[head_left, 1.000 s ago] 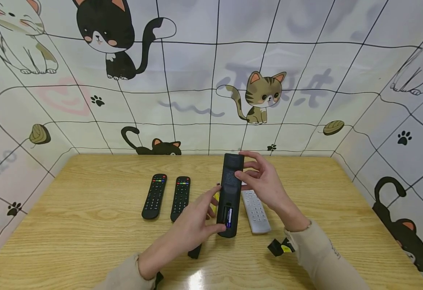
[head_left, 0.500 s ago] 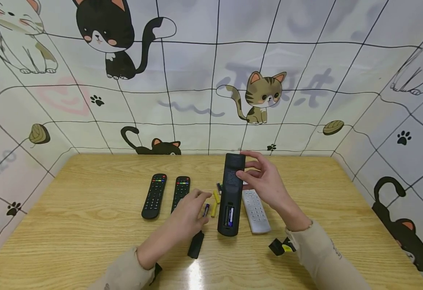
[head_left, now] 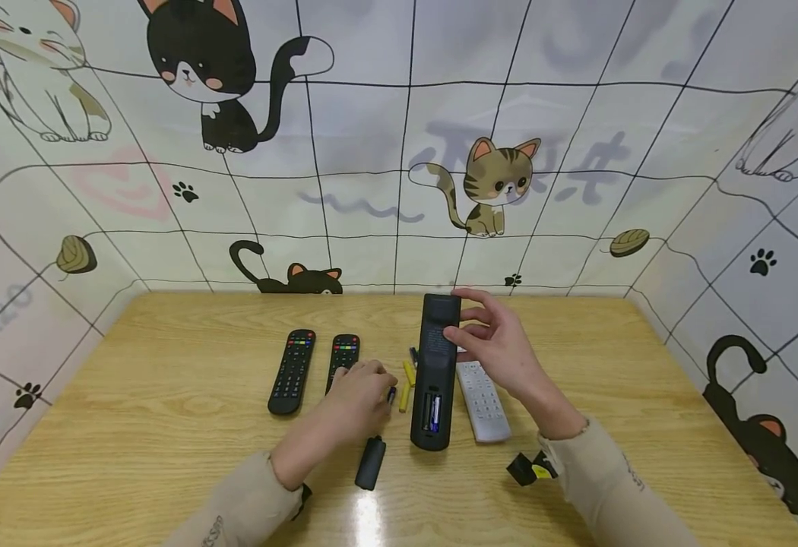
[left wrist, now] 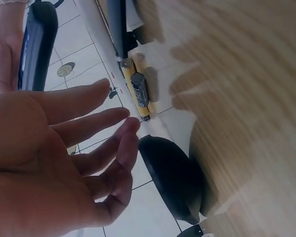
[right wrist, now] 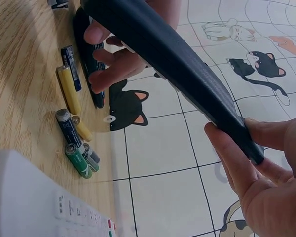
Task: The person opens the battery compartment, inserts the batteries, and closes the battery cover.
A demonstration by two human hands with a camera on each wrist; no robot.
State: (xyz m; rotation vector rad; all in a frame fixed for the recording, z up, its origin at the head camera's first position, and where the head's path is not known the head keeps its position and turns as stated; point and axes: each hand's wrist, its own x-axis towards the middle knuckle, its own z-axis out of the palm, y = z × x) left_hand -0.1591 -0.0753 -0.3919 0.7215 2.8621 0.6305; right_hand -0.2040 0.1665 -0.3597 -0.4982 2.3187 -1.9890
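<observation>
My right hand (head_left: 493, 342) holds the top end of a black remote control (head_left: 435, 357) between thumb and fingers, its back toward me. The remote's battery compartment is uncovered, and a blue-and-silver battery (head_left: 435, 412) lies in it. My left hand (head_left: 361, 399) is low over the table, its fingers loosely bent beside a dark blue battery (right wrist: 71, 68). In the left wrist view nothing is between those fingers (left wrist: 103, 91). Yellow batteries (head_left: 404, 396) lie between the left hand and the held remote. A black battery cover (head_left: 370, 463) lies on the table near the left wrist.
Two black remotes (head_left: 292, 372) (head_left: 344, 353) lie on the left, the nearer one partly behind the left hand. A white remote (head_left: 483, 401) lies to the right. Green (right wrist: 79, 160) and dark batteries (right wrist: 68, 126) lie beyond. A black-and-yellow object (head_left: 524, 469) is by the right sleeve.
My left hand has let go of the remote's lower end and moved left and down toward the loose batteries. The right hand keeps holding the remote nearly still.
</observation>
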